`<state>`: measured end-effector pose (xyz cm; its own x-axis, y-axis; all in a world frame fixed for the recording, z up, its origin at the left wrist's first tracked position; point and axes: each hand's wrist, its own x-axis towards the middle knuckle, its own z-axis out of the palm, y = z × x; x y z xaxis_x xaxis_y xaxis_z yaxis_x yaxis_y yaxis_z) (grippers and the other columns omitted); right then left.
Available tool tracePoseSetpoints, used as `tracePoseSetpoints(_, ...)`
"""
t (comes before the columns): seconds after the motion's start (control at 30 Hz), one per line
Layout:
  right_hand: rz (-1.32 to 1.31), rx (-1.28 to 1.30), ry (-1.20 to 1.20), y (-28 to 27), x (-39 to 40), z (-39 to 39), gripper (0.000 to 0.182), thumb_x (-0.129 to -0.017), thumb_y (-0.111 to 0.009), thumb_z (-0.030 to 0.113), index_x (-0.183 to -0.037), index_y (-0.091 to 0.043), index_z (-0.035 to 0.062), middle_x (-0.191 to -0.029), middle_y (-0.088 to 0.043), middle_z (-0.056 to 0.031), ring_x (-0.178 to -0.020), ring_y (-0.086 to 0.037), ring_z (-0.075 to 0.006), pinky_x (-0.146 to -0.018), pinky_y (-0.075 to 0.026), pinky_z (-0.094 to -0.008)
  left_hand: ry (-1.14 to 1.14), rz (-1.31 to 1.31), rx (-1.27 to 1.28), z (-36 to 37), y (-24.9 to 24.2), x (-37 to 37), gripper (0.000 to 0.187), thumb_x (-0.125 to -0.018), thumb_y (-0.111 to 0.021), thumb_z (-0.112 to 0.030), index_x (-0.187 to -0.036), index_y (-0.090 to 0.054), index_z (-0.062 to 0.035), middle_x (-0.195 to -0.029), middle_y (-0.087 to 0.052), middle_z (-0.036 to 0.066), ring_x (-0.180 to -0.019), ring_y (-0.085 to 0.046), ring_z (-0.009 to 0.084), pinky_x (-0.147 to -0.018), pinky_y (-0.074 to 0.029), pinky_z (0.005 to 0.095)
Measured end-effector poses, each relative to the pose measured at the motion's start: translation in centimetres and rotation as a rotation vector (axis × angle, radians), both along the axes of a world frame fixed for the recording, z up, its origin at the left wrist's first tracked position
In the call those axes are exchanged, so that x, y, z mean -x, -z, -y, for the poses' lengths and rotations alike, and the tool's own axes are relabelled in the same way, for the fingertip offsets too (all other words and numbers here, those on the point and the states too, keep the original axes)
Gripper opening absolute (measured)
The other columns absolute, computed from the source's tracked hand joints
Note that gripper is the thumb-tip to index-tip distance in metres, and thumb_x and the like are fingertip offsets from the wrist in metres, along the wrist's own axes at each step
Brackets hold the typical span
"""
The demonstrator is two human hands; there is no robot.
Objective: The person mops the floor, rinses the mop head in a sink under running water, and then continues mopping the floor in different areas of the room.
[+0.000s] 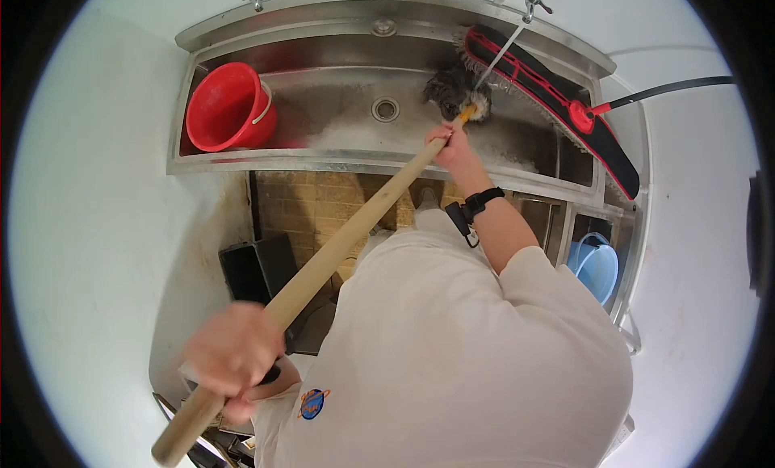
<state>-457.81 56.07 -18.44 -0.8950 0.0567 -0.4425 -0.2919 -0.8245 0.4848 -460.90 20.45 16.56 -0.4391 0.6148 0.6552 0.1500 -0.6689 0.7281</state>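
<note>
There's room over the drain (386, 109), between the bucket (216, 113) at the sink's (323, 156) left end and the mop head (446, 90); the pole (355, 228) crosses the front edge, the broom (534, 71) (slantwise) blocks the right end.

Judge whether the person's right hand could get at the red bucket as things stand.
Probably not just yet: the right hand is closed around the wooden mop handle and would likely need to let go. Otherwise, only open sink basin seems to separate it from the red bucket.

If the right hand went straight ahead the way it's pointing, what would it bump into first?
Probably the dark mop head in the sink, just beyond the right hand; depth is unclear, so it might pass above.
</note>
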Motion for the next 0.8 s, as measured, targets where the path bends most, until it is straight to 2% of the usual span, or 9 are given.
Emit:
tracePoseSetpoints(0.07, 0.549, -0.154, -0.12, 2.0, 0.0, 0.0, 0.019, -0.084, -0.048, 0.013, -0.069, -0.039, 0.0091, -0.056, -0.043, 0.0005, -0.047, -0.044, -0.0109, -0.047, -0.043, -0.0256, 0.122, -0.001, 0.016, -0.6, 1.7, 2.5, 0.023, -0.076, -0.063, -0.019, -0.063, -0.047, -0.0088, -0.055, -0.05, -0.001, -0.046, -0.05, 0.016, -0.048, -0.045, 0.0288)
tracePoseSetpoints(0.1, 0.547, -0.154, -0.118, 2.2, 0.3, -0.1, 0.019, -0.084, -0.048, 0.013, -0.069, -0.039, 0.0091, -0.056, -0.043, 0.0005, -0.047, -0.044, -0.0109, -0.047, -0.043, -0.0256, 0.249, -0.003, 0.034, -0.7, 2.0, 3.3, 0.022, -0.074, -0.063, -0.018, -0.062, -0.046, -0.0097, -0.055, -0.049, -0.001, -0.045, -0.048, 0.0155, -0.047, -0.044, 0.029)
tracePoseSetpoints(0.2, 0.762, -0.329, -0.177, 1.3, 0.3, 0.1, 0.017, -0.083, -0.048, 0.011, -0.073, -0.035, 0.0093, -0.064, -0.046, -0.0012, -0.05, -0.046, -0.0116, -0.046, -0.045, -0.0267, 0.204, 0.023, 0.052, -1.3, 1.5, 2.9, 0.022, -0.071, -0.062, -0.014, -0.059, -0.043, -0.0093, -0.054, -0.047, 0.0, -0.044, -0.046, 0.0164, -0.047, -0.043, 0.0298)
tracePoseSetpoints(0.27, 0.621, -0.265, -0.315, 1.2, 0.1, -1.2, 0.022, -0.081, -0.048, 0.011, -0.067, -0.031, 0.0108, -0.057, -0.041, 0.0011, -0.045, -0.042, -0.0106, -0.042, -0.042, -0.0245, 0.316, -0.027, 0.056, -1.8, 0.7, 2.4, 0.023, -0.07, -0.063, -0.013, -0.058, -0.043, -0.009, -0.054, -0.047, 0.001, -0.043, -0.046, 0.0168, -0.046, -0.042, 0.0297)
tracePoseSetpoints(0.43, 0.471, -0.225, -0.258, -4.9, 0.2, -0.9, 0.026, -0.079, -0.049, 0.011, -0.061, -0.029, 0.0123, -0.049, -0.032, 0.0035, -0.04, -0.033, -0.0099, -0.039, -0.036, -0.0226, 0.503, -0.169, -0.093, 0.8, -1.8, 2.1, 0.025, -0.07, -0.066, -0.009, -0.058, -0.044, -0.0084, -0.053, -0.045, 0.002, -0.042, -0.045, 0.0173, -0.043, -0.04, 0.0276)
tracePoseSetpoints(0.47, 0.445, -0.255, -0.231, -6.5, 0.4, -0.5, 0.027, -0.079, -0.048, 0.012, -0.062, -0.028, 0.0125, -0.049, -0.029, 0.0035, -0.04, -0.031, -0.01, -0.038, -0.034, -0.0226, 0.498, -0.162, -0.098, 1.1, -2.3, 1.6, 0.025, -0.07, -0.066, -0.009, -0.058, -0.044, -0.0084, -0.053, -0.045, 0.002, -0.042, -0.045, 0.0173, -0.043, -0.04, 0.0276)
tracePoseSetpoints(0.53, 0.375, -0.239, -0.223, -10.1, 0.9, 0.5, 0.026, -0.079, -0.048, 0.012, -0.061, -0.029, 0.0122, -0.048, -0.028, 0.0037, -0.04, -0.031, -0.01, -0.038, -0.034, -0.0225, 0.339, -0.146, -0.451, 1.3, -3.4, 0.7, 0.033, -0.072, -0.069, -0.016, -0.053, -0.042, -0.0123, -0.045, -0.045, -0.001, -0.038, -0.045, 0.0108, -0.041, -0.04, 0.0229)
tracePoseSetpoints(0.67, 0.161, -0.191, -0.135, -13.5, 1.6, 2.5, 0.024, -0.077, -0.047, 0.011, -0.056, -0.036, 0.0118, -0.046, -0.033, 0.0035, -0.039, -0.035, -0.0089, -0.039, -0.034, -0.0224, 0.388, -0.113, -0.524, 3.5, -4.5, 1.9, 0.034, -0.071, -0.07, -0.016, -0.05, -0.043, -0.0127, -0.043, -0.044, -0.002, -0.036, -0.043, 0.0089, -0.039, -0.038, 0.0205)
tracePoseSetpoints(0.8, 0.026, -0.095, -0.053, -11.1, 1.6, 2.6, 0.016, -0.078, -0.047, 0.011, -0.063, -0.042, 0.0091, -0.048, -0.035, 0.0036, -0.04, -0.036, -0.0088, -0.04, -0.034, -0.0222, 0.344, -0.019, -0.497, 3.9, -3.8, 2.5, 0.034, -0.072, -0.071, -0.017, -0.051, -0.044, -0.0123, -0.045, -0.045, -0.002, -0.037, -0.044, 0.0091, -0.042, -0.04, 0.0206)
